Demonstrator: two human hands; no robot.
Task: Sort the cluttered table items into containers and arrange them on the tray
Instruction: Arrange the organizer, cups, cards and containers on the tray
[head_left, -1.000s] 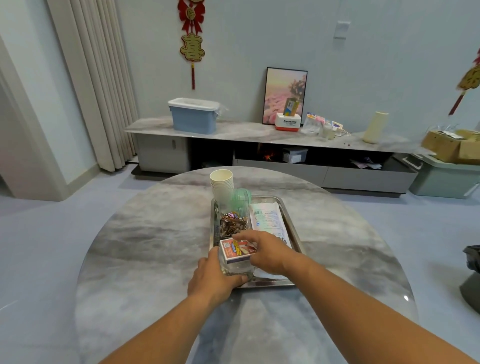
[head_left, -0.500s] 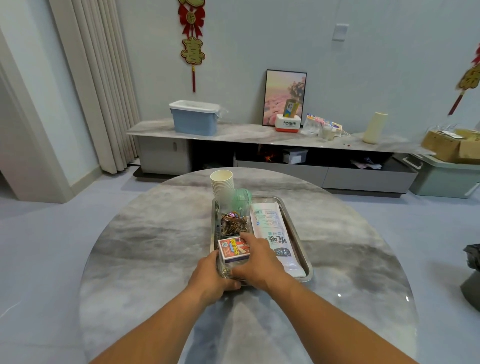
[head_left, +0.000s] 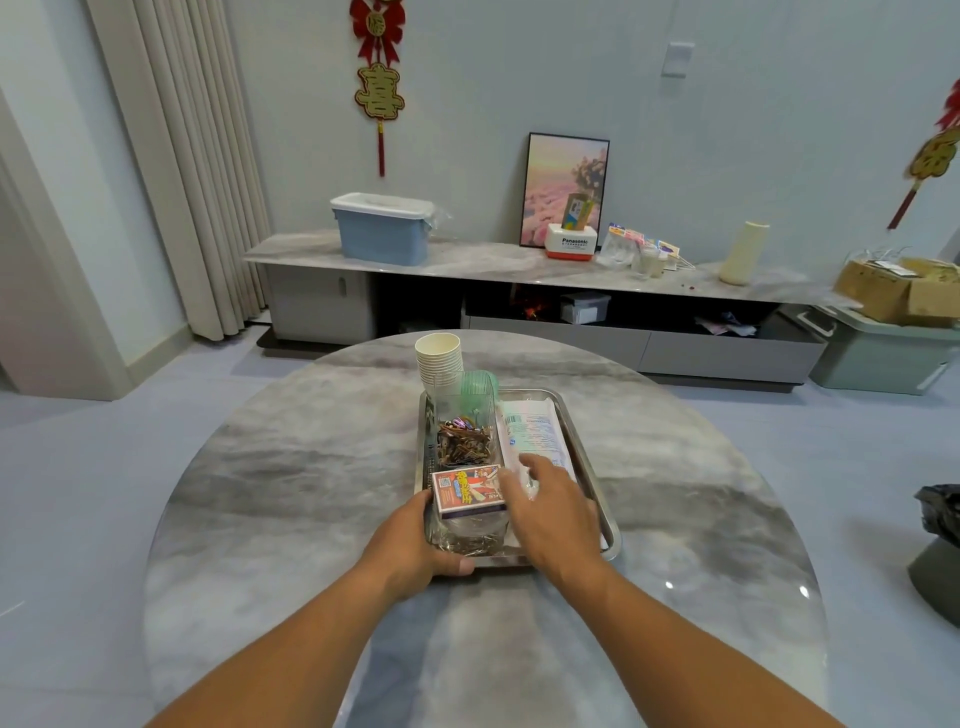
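A steel tray (head_left: 587, 452) lies on the round marble table (head_left: 291, 467). Along its left side stand two clear containers: the near one (head_left: 470, 532) holds small metal bits and carries a red card box (head_left: 467, 491) on top; the far one (head_left: 465, 431) holds brown clips. A white plastic packet (head_left: 530, 431) lies along the tray's right side. My left hand (head_left: 415, 540) grips the near container from the left and below. My right hand (head_left: 550, 512) rests with fingers spread over the packet, beside the box.
A stack of paper cups (head_left: 439, 358) and a green cup (head_left: 480, 384) stand at the tray's far end. Behind the table runs a low cabinet (head_left: 519, 270) with a blue bin (head_left: 382, 226), a picture frame and boxes. A dark object (head_left: 940, 551) is at the right.
The near container with the box on top has been set deeper into the tray. My right hand has left the box and moved right onto the packet.
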